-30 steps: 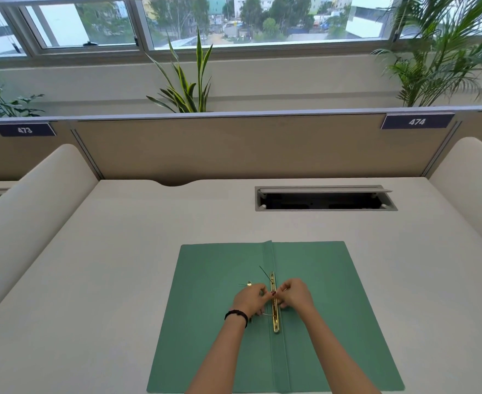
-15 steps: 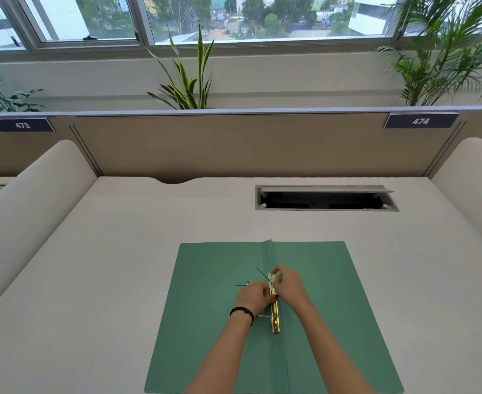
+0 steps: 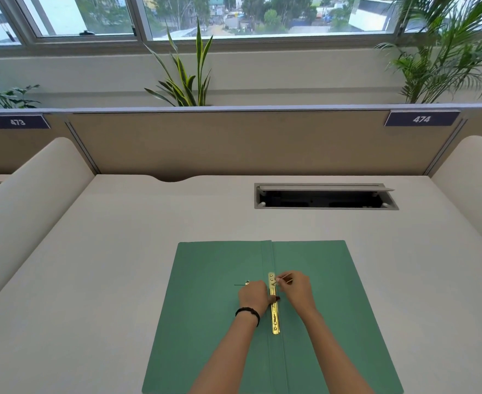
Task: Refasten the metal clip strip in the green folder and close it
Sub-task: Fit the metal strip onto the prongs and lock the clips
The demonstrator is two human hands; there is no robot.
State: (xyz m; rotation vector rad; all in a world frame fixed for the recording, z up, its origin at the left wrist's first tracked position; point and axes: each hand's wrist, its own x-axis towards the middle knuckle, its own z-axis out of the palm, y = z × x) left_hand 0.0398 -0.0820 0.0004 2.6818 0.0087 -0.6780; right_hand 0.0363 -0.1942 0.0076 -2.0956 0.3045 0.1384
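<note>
Head view: green folder (image 3: 211, 308) open flat on bench (image 3: 92, 280).
Left hand (image 3: 252, 297) pressing brass clip strip (image 3: 274, 314); right hand (image 3: 296, 291) pinching a thin prong (image 3: 284, 278) (near strip's far end).

Both forearms are bare with no sleeves in view, and a thin black braided band (image 3: 247, 313) circles the wrist just behind the left hand (image 3: 253, 297).

Desk: my cream desk top (image 3: 97, 280), walled by a tan partition at the back.
Lying on it: the green folder (image 3: 214, 322), spread open and flat in front of me, its near edge running out of view.
Set into it: a cable hatch (image 3: 325, 196), lid raised, beyond the folder.
</note>
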